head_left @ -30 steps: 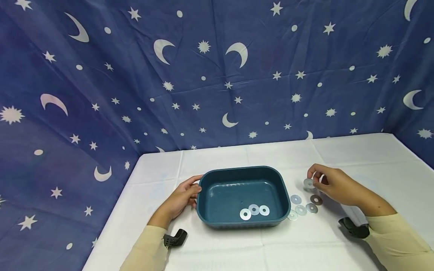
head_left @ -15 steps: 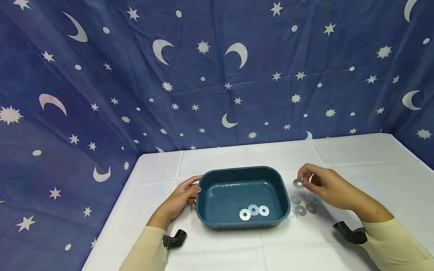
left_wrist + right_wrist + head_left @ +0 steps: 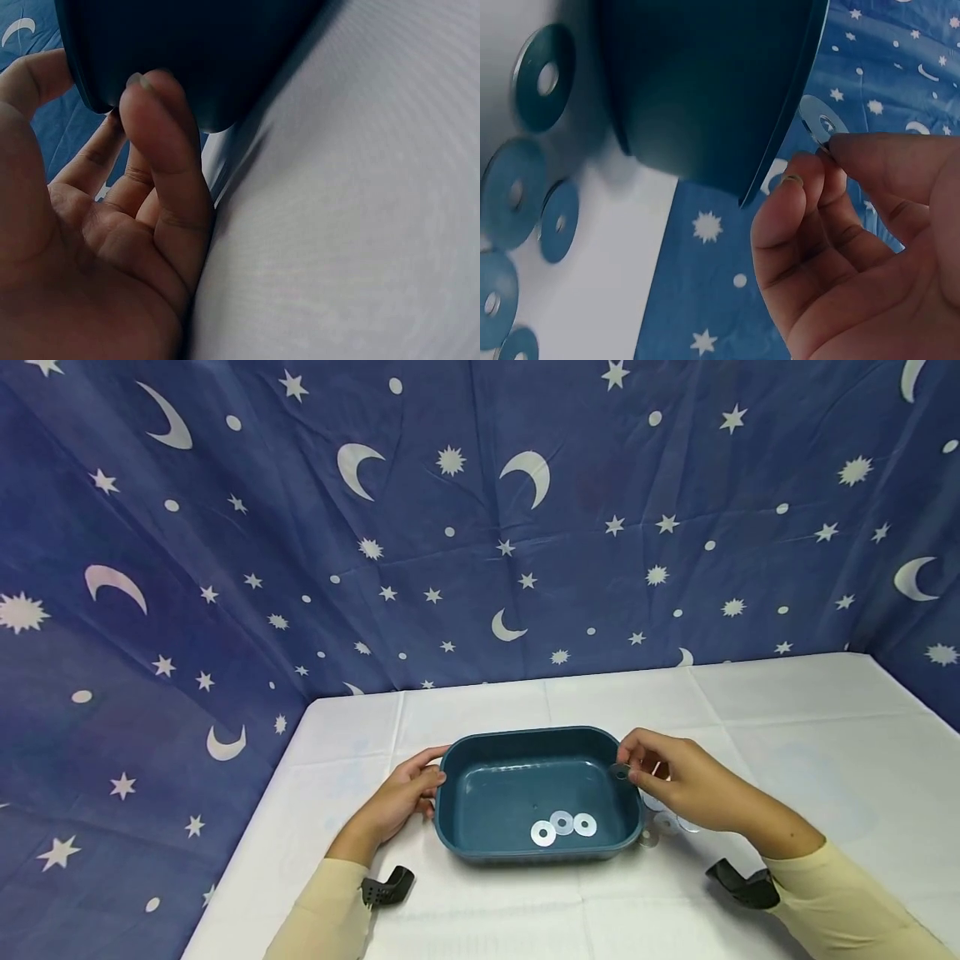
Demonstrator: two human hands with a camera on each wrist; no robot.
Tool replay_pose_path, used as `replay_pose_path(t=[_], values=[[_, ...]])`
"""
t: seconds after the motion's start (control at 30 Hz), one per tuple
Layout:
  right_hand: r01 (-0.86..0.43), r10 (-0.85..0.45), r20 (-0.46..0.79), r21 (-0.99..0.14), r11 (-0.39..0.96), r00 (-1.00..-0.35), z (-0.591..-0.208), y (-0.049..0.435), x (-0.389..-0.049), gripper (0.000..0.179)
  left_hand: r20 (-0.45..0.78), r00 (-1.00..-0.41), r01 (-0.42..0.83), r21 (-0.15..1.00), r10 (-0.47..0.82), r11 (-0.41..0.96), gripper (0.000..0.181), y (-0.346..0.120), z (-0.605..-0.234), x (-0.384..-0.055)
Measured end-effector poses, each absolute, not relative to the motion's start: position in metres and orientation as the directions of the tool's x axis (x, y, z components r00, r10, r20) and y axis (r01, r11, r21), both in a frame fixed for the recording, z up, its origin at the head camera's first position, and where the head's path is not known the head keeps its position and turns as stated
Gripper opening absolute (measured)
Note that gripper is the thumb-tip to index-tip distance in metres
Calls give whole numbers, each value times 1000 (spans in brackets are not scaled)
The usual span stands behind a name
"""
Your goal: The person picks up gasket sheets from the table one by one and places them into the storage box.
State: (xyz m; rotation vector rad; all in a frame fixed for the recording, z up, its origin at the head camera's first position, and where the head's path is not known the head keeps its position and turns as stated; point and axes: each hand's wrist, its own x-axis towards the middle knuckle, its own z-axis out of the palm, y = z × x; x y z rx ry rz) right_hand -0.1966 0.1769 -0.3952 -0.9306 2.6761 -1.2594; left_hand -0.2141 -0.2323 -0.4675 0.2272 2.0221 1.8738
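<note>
A dark teal plastic tub (image 3: pixel 525 785) sits on the white cloth, with three metal washers (image 3: pixel 535 835) lying flat on its floor near the front right. My left hand (image 3: pixel 401 797) grips the tub's left end, and in the left wrist view its fingers (image 3: pixel 161 124) are against the outer wall. Between thumb and fingertips, my right hand (image 3: pixel 686 781) pinches one washer (image 3: pixel 811 112) just over the tub's right rim. On the cloth beneath that hand lie several loose washers (image 3: pixel 502 217), some partly hidden from the head view.
The white table (image 3: pixel 480 910) carries a cloth with fold creases. A blue curtain (image 3: pixel 450 568) with moons and stars stands behind and to the left. Black wrist cameras (image 3: pixel 388 887) sit on both forearms.
My right hand has carried the pinched washer left, from above the loose washers to the tub's right rim. My left hand and the three washers in the tub have stayed put.
</note>
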Motion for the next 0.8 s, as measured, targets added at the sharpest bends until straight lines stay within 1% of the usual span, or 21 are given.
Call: replay_pose_path(t=[0.13, 0.4, 0.63, 0.8], values=[[-491, -538, 192, -720, 491, -821, -397, 166, -194, 16, -166, -915, -134, 985, 368, 110, 56, -233, -472, -211], [-473, -539, 180, -742, 474, -823, -397, 144, -194, 20, -154, -917, -123, 987, 369, 106, 55, -234, -474, -209], [-511, -605, 186, -748, 424, -774, -400, 117, -195, 17, -151, -924, -124, 987, 350, 98, 55, -235, -474, -208], [-515, -602, 190, -741, 430, -776, -404, 111, -196, 17, -143, -919, -110, 988, 366, 111, 54, -230, -473, -211]])
